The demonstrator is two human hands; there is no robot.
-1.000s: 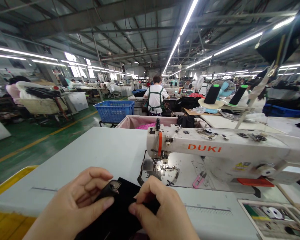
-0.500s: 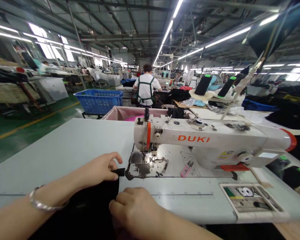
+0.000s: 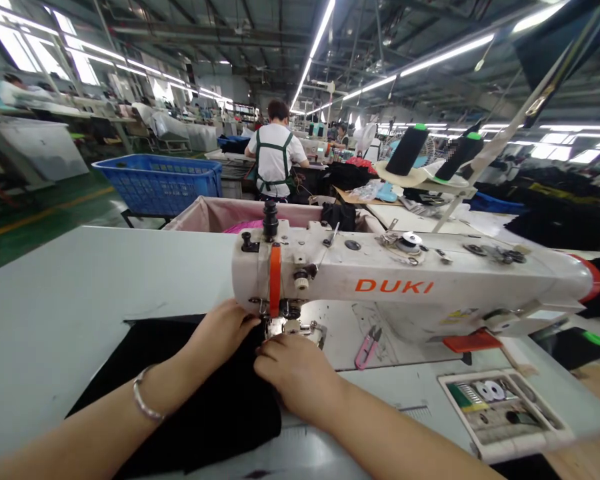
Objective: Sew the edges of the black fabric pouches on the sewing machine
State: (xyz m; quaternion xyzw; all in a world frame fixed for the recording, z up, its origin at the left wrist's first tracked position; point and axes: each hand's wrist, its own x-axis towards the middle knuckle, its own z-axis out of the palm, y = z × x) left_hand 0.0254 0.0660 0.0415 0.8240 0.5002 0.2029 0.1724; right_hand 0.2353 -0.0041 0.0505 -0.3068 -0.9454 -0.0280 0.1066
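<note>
A piece of black fabric [image 3: 180, 393] lies spread on the white sewing table [image 3: 80, 287], its far edge under the head of a white DUKI sewing machine [image 3: 395, 280]. My left hand [image 3: 220, 337] rests on the cloth just left of the presser foot [image 3: 280, 327], fingers curled and pressed onto the fabric. My right hand [image 3: 290, 370] presses the cloth from the near side, fingers closed and pointing at the foot. The fingertips of both hands nearly meet at the needle area. A metal bangle [image 3: 143, 403] circles my left wrist.
Pink thread snips [image 3: 365, 347] lie on the machine bed to the right. A tray of bobbins [image 3: 500, 407] sits at the table's right front. Two black thread cones [image 3: 407, 150] stand behind. A pink-lined bin [image 3: 215, 213], a blue crate [image 3: 155, 183] and a seated person [image 3: 275, 160] are beyond.
Both hands have pushed the black fabric forward, from the table's near edge to under the machine's presser foot. The camera moved closer to the machine.
</note>
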